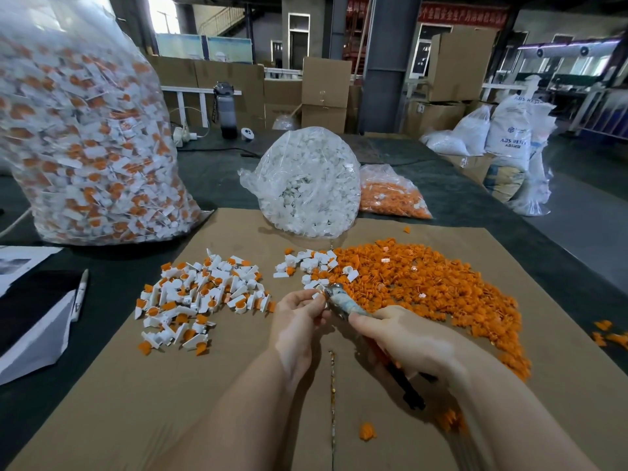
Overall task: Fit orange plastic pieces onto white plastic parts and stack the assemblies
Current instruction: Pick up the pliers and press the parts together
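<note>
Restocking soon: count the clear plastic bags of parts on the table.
3. A big bag of assemblies at far left, a bag of white parts at centre, and a bag of orange pieces to its right, partly hidden behind it.

Dim hall, bright daylight from rear windows, wide-angle edge warping, soft blur

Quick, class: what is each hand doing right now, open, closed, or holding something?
Left hand: pinching a small white plastic part.
Right hand: gripping pliers, their tip at the white part.
</note>
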Demonstrator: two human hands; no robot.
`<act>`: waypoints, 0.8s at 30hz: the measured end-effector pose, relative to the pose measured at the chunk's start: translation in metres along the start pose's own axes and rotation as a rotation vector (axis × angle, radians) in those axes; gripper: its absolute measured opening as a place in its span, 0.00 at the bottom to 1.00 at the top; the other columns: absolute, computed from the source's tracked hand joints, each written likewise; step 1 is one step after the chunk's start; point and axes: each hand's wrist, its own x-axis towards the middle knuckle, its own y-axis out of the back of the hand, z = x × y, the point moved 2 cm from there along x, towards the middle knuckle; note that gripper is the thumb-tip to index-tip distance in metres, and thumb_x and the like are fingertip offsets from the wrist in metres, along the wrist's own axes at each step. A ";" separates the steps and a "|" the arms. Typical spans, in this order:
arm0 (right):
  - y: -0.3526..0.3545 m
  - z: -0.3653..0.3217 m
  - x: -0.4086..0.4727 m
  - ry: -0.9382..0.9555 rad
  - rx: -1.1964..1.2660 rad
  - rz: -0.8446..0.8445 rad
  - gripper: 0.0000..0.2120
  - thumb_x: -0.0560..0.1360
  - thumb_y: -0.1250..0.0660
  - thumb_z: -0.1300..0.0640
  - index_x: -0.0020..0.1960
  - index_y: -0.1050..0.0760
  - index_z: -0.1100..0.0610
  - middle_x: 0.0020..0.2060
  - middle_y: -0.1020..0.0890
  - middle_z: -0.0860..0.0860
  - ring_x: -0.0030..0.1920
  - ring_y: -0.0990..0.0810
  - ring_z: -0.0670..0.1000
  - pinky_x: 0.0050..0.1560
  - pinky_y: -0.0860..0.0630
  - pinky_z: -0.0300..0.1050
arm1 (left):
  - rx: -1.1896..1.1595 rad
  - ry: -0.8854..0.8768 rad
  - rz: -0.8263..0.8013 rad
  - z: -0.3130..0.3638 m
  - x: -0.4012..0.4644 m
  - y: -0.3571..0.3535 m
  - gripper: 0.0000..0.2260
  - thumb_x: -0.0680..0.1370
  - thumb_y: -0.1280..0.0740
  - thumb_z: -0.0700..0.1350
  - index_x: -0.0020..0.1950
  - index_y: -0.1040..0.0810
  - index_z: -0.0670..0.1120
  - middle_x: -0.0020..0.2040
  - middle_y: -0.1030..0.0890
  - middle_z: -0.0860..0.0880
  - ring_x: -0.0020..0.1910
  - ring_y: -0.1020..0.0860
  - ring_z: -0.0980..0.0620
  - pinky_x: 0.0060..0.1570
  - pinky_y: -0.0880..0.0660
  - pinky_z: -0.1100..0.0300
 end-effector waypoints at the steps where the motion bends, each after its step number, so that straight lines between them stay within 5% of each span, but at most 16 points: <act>1: 0.000 0.000 0.000 -0.002 -0.001 -0.001 0.21 0.77 0.46 0.37 0.43 0.26 0.54 0.32 0.27 0.49 0.33 0.27 0.48 0.38 0.31 0.44 | 0.014 -0.003 -0.003 0.000 0.000 0.000 0.05 0.77 0.37 0.32 0.53 0.27 0.37 0.36 0.24 0.44 0.27 0.26 0.57 0.30 0.28 0.67; 10: -0.009 -0.001 0.001 0.081 -0.103 0.087 0.15 0.79 0.45 0.41 0.43 0.31 0.51 0.37 0.24 0.49 0.35 0.26 0.47 0.36 0.31 0.42 | 0.022 0.012 -0.002 0.001 -0.003 0.000 0.05 0.77 0.38 0.32 0.52 0.27 0.38 0.38 0.24 0.43 0.31 0.27 0.54 0.37 0.28 0.62; 24: -0.014 0.000 0.000 0.080 -0.112 0.129 0.12 0.79 0.43 0.43 0.45 0.31 0.50 0.35 0.26 0.48 0.33 0.29 0.46 0.32 0.35 0.39 | 0.029 0.024 -0.006 -0.001 -0.005 0.000 0.05 0.77 0.37 0.33 0.52 0.27 0.39 0.37 0.24 0.45 0.30 0.26 0.55 0.33 0.26 0.65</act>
